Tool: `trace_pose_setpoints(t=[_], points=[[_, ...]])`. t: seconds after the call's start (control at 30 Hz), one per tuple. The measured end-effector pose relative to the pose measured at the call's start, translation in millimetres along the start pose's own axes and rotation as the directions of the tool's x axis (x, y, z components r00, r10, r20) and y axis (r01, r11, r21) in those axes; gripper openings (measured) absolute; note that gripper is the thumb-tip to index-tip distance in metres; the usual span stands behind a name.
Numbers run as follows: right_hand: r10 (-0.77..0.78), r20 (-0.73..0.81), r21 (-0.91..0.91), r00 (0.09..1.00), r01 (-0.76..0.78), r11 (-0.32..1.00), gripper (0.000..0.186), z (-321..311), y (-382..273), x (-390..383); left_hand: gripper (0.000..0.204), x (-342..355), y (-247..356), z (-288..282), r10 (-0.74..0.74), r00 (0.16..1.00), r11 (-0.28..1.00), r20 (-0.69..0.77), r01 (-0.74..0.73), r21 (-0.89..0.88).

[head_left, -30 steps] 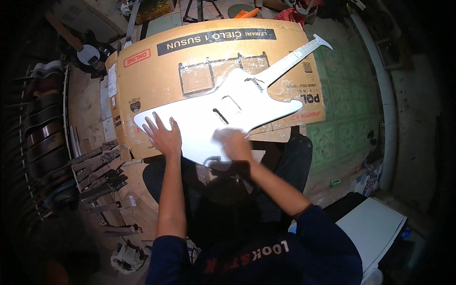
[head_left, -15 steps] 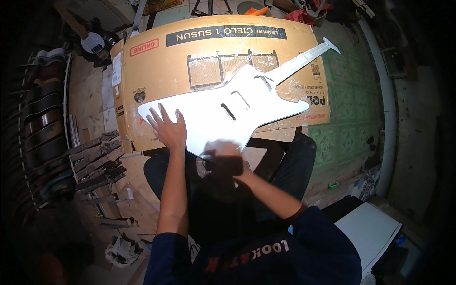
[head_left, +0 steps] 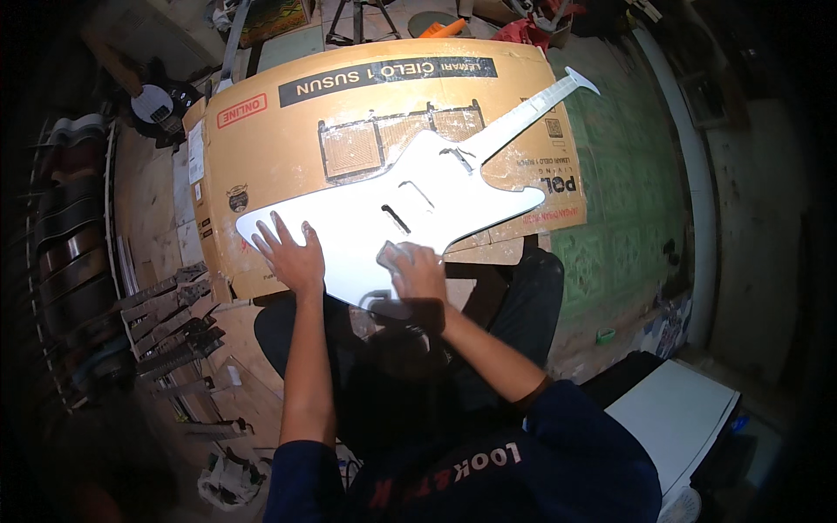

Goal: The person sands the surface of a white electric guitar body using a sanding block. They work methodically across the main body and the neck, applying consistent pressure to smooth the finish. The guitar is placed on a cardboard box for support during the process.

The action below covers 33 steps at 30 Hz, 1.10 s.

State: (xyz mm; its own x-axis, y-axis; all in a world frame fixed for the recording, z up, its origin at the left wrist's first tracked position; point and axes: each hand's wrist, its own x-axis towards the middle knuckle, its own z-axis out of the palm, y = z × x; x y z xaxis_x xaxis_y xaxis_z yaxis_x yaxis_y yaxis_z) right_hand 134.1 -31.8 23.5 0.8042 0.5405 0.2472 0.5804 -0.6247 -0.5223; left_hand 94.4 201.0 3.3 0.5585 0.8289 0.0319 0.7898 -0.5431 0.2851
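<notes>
A white electric guitar body [head_left: 349, 213] with its neck attached lies flat on a cardboard sheet, the headstock [head_left: 582, 80] toward the far right. Dark-edged cavities are cut into its middle. My left hand [head_left: 292, 257] rests on the left wing of the body, fingers spread. Nearer the body's centre, just below the cavities, my right hand [head_left: 420, 277] is closed around a small grey piece of sandpaper [head_left: 386, 254] pressed to the white surface. Most of the sandpaper is hidden under the fingers. A dark shadow falls across the near edge.
The cardboard [head_left: 261, 148] covers the work surface before my knees. Several guitar bodies [head_left: 74, 227] hang in a rack at left, with necks [head_left: 174, 327] nearby. A dark guitar [head_left: 157, 105] stands far left. Green tiles [head_left: 619, 209] and a white box [head_left: 676, 418] are at right.
My right hand has moved up from the shadowed near edge toward the cavities, bringing the sandpaper into sight. My left hand stays on the wing. The whole view has shifted slightly.
</notes>
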Motion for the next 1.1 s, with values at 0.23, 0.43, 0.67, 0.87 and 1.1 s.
trace_pose_setpoints(t=[0.23,0.43,0.67,0.87,1.1], points=[[0.401,-0.403,-0.222,0.822,-0.513,0.829,0.031,-125.4,214.2,41.0,0.072,1.5,1.3,1.5,0.014,1.0,1.0,0.002,-0.014,-0.023],[0.26,-0.138,-0.008,0.956,-0.264,0.965,0.026,-15.4,67.5,5.4,0.071,1.5,-5.0,2.1,0.021,1.0,1.0,-0.011,-0.021,-0.005],[-0.207,0.239,0.215,0.949,0.157,0.964,0.03,-0.5,-2.8,-25.8,0.072,2.5,-12.1,6.1,0.005,1.0,0.999,0.005,-0.004,-0.046],[0.334,-0.421,-0.24,0.843,-0.459,0.855,0.033,-93.6,177.4,47.4,0.073,3.8,-6.3,3.0,0.02,1.0,0.998,0.005,-0.02,-0.055],[0.118,0.273,0.172,0.955,-0.169,0.971,0.043,24.5,-48.6,-56.1,0.073,2.2,-11.4,8.9,0.014,1.0,0.999,0.01,-0.014,-0.047]])
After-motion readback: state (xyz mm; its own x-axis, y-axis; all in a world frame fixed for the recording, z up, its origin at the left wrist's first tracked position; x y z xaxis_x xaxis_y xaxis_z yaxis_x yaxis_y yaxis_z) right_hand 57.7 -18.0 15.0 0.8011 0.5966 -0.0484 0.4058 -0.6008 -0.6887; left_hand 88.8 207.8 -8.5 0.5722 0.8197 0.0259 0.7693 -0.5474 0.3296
